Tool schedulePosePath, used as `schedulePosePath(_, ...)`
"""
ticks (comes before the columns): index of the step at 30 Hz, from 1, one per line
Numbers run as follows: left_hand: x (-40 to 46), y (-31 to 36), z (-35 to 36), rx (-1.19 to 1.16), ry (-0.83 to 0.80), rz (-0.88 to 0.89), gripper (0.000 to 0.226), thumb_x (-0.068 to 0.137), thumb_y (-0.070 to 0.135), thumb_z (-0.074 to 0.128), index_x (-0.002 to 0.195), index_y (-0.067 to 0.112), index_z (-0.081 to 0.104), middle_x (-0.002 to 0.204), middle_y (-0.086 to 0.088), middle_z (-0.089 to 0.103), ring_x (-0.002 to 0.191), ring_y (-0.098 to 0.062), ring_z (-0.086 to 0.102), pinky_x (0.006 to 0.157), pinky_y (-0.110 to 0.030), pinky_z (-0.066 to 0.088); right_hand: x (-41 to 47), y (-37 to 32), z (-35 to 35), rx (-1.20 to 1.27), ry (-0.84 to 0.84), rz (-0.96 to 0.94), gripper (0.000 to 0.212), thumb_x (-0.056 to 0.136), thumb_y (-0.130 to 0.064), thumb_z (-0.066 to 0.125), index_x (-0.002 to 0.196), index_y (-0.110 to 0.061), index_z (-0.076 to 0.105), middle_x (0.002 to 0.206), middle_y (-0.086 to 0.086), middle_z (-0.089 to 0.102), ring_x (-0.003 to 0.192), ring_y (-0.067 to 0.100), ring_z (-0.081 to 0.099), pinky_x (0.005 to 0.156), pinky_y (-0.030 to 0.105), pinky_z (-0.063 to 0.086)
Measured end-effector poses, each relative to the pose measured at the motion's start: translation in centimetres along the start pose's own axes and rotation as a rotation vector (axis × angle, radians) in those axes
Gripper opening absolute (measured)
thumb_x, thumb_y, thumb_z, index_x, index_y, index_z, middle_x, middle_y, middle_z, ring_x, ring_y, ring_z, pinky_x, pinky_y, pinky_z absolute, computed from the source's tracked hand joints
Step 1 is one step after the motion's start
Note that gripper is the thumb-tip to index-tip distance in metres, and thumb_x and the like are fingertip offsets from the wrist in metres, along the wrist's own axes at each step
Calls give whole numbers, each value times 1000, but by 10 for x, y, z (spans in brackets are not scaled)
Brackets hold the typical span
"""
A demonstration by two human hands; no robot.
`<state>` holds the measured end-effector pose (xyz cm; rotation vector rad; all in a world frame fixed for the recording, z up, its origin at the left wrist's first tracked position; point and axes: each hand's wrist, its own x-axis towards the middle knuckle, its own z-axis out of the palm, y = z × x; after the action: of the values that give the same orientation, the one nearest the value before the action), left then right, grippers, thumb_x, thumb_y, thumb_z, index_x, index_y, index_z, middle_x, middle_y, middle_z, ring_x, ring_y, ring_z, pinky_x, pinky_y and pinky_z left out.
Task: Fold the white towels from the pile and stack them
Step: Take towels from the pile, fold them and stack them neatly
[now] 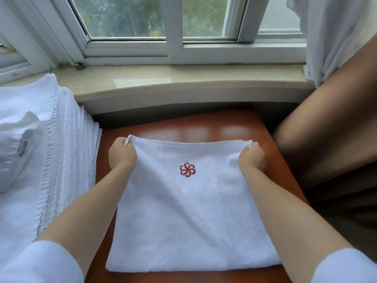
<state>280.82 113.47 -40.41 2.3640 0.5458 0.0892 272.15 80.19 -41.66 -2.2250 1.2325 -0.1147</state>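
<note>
A person's left hand point(122, 153) pinches the far left corner of a white towel point(191, 217), fingers curled over the hem, while the right hand point(252, 157) grips the far right corner in the same curled hold. Both bare forearms reach forward over the cloth from white sleeves point(43, 262) at the bottom edge of the view.

The towel lies on a reddish-brown table point(204, 123), its near edge flat and doubled, its far hem drawn taut between the two hands and lifted slightly off the wood. A red pinwheel emblem point(187, 169) (embroidered, by the look of it) sits on the upper layer, between the hands and a little nearer the viewer.

To the left, touching the table's side, stands a stack of folded white towels point(67, 152), their ribbed edges stepped one above another. On top of that stack rests a crumpled white towel point(14, 144) with a small printed label point(23, 148); the lettering is too blurred to read.

Beyond the table runs a pale stone windowsill point(183, 78) under a white-framed window point(173, 48), green foliage showing through the glass. A white sheer curtain point(326, 33) hangs at the upper right, with a brown drape point(336, 129) falling beside the table's right edge.
</note>
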Motion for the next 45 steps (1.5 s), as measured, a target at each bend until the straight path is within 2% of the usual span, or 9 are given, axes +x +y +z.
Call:
schedulePosePath(5, 42, -7, 23, 298, -215, -223, 39, 95, 36, 47, 115, 8, 66, 118, -17, 60, 104, -36, 58, 93, -43, 51, 16, -5, 14, -71, -53, 170, 39, 92, -30, 50, 129, -16, 56, 133, 12, 39, 122, 34, 37, 97, 40, 40)
schedulePosePath(10, 58, 2, 26, 150, -381, -400, 42, 81, 39, 71, 104, 6, 58, 91, -9, 56, 76, -25, 57, 64, -34, 49, 36, -25, 12, -21, -156, 217, 29, 90, -27, 52, 112, -12, 63, 119, 14, 62, 106, 36, 58, 99, 38, 43)
schedulePosePath(13, 60, 6, 15, 196, -575, -322, 41, 77, 43, 76, 102, 16, 57, 101, -8, 54, 87, -25, 54, 70, -37, 48, 34, -32, 11, -51, -153, 180, 28, 91, -28, 53, 113, -17, 66, 117, 10, 65, 110, 31, 57, 101, 34, 35)
schedulePosePath(19, 63, 17, -20, 332, -663, -221, 34, 77, 39, 76, 92, 10, 64, 69, -7, 47, 54, -15, 38, 48, -24, 33, 25, -40, -11, -311, -120, 116, 21, 89, -6, 55, 108, -5, 64, 116, 14, 63, 116, 31, 53, 91, 37, 44)
schedulePosePath(25, 45, 44, -72, 295, -750, -56, 21, 79, 16, 79, 79, -1, 65, 69, -7, 60, 57, -17, 63, 46, -19, 50, 12, -50, -52, -461, -117, -96, 24, 89, 4, 55, 112, 4, 61, 118, 19, 62, 110, 34, 60, 83, 36, 51)
schedulePosePath(30, 13, 59, -130, 498, -659, 248, 17, 79, 19, 79, 71, 7, 70, 78, -8, 72, 73, -14, 71, 60, -21, 54, -6, -62, -93, -401, -35, -198, 17, 91, 5, 52, 106, 3, 61, 109, 19, 64, 101, 33, 62, 79, 36, 51)
schedulePosePath(39, -46, 83, -224, 577, -245, 582, 47, 83, 25, 72, 47, 15, 44, 54, -5, 41, 61, -23, 43, 55, -29, 30, -42, -83, -163, -212, 95, -271, 33, 95, 0, 39, 122, -2, 57, 125, 18, 58, 126, 31, 43, 94, 39, 41)
schedulePosePath(42, -61, 90, -249, 509, -103, 627, 36, 83, 29, 73, 56, 10, 58, 61, -7, 48, 64, -23, 46, 51, -29, 29, -49, -94, -185, -75, 147, -243, 34, 95, 2, 37, 122, 1, 58, 127, 20, 57, 122, 36, 50, 95, 43, 43)
schedulePosePath(45, -73, 92, -268, 548, -62, 731, 18, 83, 20, 74, 81, 3, 73, 78, -11, 63, 78, -28, 57, 66, -31, 39, -56, -100, -198, 65, 221, -263, 34, 94, 5, 33, 118, 2, 57, 123, 22, 58, 114, 39, 55, 90, 43, 45)
